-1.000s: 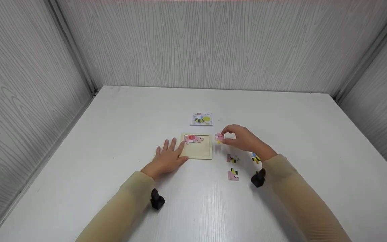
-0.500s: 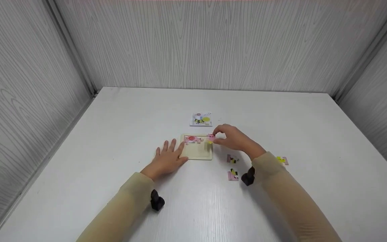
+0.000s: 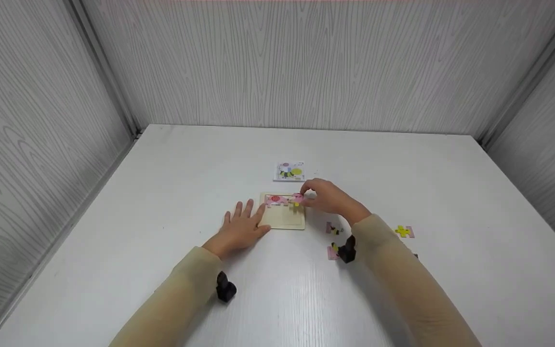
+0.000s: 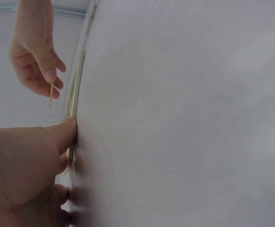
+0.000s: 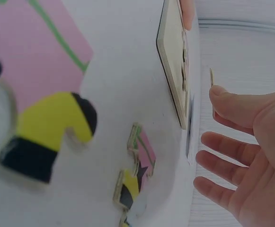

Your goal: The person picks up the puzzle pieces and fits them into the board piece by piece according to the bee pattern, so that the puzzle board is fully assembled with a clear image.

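Note:
A thin pink and yellow puzzle piece is pinched between the thumb and index finger of my right hand, held above the upper right part of a wooden puzzle tray. In the right wrist view the piece shows edge-on, apart from the tray. Pink pieces with a red round print lie along the tray's far side. My left hand lies spread on the table, its thumb and index finger touching the tray's left edge; in the left wrist view its thumb presses the tray's side.
A printed picture card lies behind the tray. Loose pieces lie to the right: a bee-patterned one, another pink and yellow one partly behind the right wrist camera, and a yellow one. The right sleeve hides part of another.
My right hand has moved left with the puzzle piece, from beside the tray to over its upper right part. A yellow piece came out from behind the right sleeve. My left hand stayed put.

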### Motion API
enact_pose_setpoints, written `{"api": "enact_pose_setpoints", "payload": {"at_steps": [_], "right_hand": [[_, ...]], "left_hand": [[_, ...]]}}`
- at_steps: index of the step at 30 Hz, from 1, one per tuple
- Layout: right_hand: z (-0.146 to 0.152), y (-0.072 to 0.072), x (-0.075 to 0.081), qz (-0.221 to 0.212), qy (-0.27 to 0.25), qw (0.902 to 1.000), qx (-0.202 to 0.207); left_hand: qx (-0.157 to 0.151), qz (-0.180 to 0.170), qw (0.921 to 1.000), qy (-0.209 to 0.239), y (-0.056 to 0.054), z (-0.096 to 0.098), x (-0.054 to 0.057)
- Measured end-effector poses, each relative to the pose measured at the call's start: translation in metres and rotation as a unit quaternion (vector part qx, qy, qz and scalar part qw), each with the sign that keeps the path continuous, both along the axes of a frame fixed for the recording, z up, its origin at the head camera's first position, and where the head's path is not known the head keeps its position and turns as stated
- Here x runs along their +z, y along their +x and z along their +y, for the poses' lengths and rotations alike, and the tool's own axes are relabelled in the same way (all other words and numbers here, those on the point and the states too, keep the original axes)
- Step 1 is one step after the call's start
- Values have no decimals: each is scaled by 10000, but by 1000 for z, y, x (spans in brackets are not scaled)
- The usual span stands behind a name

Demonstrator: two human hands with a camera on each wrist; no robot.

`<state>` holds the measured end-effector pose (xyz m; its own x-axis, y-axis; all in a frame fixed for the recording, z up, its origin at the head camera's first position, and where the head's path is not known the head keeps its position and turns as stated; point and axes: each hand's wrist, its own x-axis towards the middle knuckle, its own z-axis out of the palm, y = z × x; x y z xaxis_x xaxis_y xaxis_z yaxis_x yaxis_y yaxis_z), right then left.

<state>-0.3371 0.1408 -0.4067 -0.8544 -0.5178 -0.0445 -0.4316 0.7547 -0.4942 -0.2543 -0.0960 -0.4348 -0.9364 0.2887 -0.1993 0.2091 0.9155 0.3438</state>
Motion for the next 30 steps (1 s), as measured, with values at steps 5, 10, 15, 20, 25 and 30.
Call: {"api": "enact_pose_setpoints", "payload": {"at_steps": [5,10,15,20,25,30], "right_hand": [[-3,-3,-3,-80,72,9999,-73],[-6,-5,-6,-223,151,9994,-215],[-9,-8,-10,-162,225,9994,-193],[-11,-8,-14,-33,332,9994,-108],[-15,-8,-13,34,437,9990,-110],[-15,-11,-16,175,571,9982,-61]], "left_hand": [[8,-10,10000,10,-1,0,-1],[18,-38,10000,8,0,0,-1],[40,-24,10000,22,0,0,-1],[52,-33,10000,12,1,0,-3],[46,16,10000,22,1,-1,-3],[56,-5,10000,-29,0,0,-4]]}}
